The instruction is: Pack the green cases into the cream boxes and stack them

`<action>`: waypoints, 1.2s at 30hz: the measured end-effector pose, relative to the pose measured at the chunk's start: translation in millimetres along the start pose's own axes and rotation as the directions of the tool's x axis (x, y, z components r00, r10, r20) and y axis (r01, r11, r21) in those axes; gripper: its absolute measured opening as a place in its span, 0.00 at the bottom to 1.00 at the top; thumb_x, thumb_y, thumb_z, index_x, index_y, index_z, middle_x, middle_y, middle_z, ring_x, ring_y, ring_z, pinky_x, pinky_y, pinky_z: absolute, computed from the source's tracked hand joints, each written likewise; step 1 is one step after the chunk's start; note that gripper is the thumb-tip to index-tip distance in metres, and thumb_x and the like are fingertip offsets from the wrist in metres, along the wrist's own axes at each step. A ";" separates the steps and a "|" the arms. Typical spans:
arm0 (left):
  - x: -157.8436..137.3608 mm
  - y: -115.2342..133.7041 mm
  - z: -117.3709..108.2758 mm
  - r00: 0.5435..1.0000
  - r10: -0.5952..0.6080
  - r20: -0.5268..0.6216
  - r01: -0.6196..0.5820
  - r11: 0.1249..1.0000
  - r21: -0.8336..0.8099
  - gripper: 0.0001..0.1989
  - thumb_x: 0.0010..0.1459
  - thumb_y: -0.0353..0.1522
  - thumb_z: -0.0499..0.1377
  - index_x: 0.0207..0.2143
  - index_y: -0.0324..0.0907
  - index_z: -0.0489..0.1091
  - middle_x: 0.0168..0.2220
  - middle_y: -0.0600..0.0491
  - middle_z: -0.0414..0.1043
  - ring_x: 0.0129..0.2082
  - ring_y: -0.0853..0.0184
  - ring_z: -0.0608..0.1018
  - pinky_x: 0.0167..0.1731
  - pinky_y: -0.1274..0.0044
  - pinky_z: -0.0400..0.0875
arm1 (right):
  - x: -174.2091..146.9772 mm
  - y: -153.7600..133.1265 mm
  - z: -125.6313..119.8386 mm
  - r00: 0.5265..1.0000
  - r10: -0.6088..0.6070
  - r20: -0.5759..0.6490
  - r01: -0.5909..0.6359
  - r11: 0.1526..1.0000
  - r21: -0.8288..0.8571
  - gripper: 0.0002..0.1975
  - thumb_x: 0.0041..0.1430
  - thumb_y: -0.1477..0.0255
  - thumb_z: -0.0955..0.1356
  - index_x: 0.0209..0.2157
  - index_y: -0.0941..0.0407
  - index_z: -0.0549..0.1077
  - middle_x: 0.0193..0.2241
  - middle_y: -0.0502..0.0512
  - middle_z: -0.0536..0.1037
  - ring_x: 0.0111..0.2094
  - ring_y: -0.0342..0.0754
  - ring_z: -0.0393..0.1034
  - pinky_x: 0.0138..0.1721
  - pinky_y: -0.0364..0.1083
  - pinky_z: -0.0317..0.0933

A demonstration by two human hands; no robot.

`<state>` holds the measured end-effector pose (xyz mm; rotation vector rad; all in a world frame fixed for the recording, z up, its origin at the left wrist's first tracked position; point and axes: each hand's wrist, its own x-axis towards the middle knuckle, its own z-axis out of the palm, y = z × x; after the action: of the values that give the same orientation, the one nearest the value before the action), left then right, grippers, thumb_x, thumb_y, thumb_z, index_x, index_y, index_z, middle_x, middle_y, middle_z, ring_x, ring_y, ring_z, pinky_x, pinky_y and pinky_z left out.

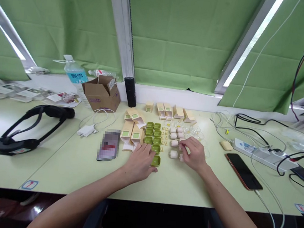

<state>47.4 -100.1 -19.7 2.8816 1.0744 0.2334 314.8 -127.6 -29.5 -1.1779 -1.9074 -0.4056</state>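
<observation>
Small green square trays [157, 140] stand in two columns mid-table. My left hand [140, 163] curls over the lower end of these columns, its fingers and thumb around a green tray mostly hidden beneath it. Beside the thumb, another green tray [156, 161] shows. To the right are short white cylinders [173, 154], also in two columns. My right hand [194, 154] is closed, thumb and fingertips pinching a white cylinder [180, 147] that they partly cover. Small yellow pieces [162, 149] form a line between the trays and the cylinders.
Cream paper boxes [136, 135] lie left of the trays, with more boxes [168, 111] behind. A patterned pouch [108, 145], black headset [32, 127], cardboard box [101, 94] and black cylinder [130, 92] are further left. At right are a phone [243, 171], power strip [263, 153] and cables.
</observation>
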 end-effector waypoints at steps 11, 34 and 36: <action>58.1 -37.5 -39.2 0.878 -0.326 -0.351 -0.102 0.589 -0.801 0.22 0.55 0.32 0.67 0.52 0.44 0.69 0.51 0.47 0.75 0.52 0.57 0.78 0.56 0.63 0.71 | 22.4 -28.5 13.5 0.916 0.038 0.399 0.033 0.985 -0.170 0.08 0.60 0.79 0.67 0.30 0.56 0.77 0.28 0.55 0.79 0.36 0.51 0.67 0.36 0.49 0.53; 79.3 -48.9 10.7 0.890 -0.382 -0.248 -0.264 0.011 -0.965 0.31 0.48 0.33 0.74 0.55 0.40 0.71 0.54 0.42 0.76 0.57 0.54 0.78 0.59 0.63 0.71 | 32.6 -46.7 49.0 0.783 0.226 0.580 0.017 0.924 -0.383 0.06 0.58 0.81 0.68 0.33 0.59 0.77 0.34 0.61 0.81 0.41 0.55 0.70 0.41 0.51 0.49; 76.3 -50.8 15.1 0.901 -0.354 -0.253 -0.278 -0.020 -0.960 0.31 0.51 0.36 0.73 0.57 0.41 0.69 0.53 0.42 0.76 0.56 0.54 0.78 0.59 0.63 0.71 | 32.7 -43.9 44.8 0.844 0.210 0.493 -0.012 0.927 -0.374 0.05 0.59 0.80 0.67 0.33 0.59 0.76 0.34 0.60 0.80 0.39 0.54 0.69 0.40 0.50 0.50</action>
<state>73.9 -11.8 -30.7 1.3231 0.4855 1.1643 248.9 -102.3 -24.1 -1.7843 -2.2733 -0.4049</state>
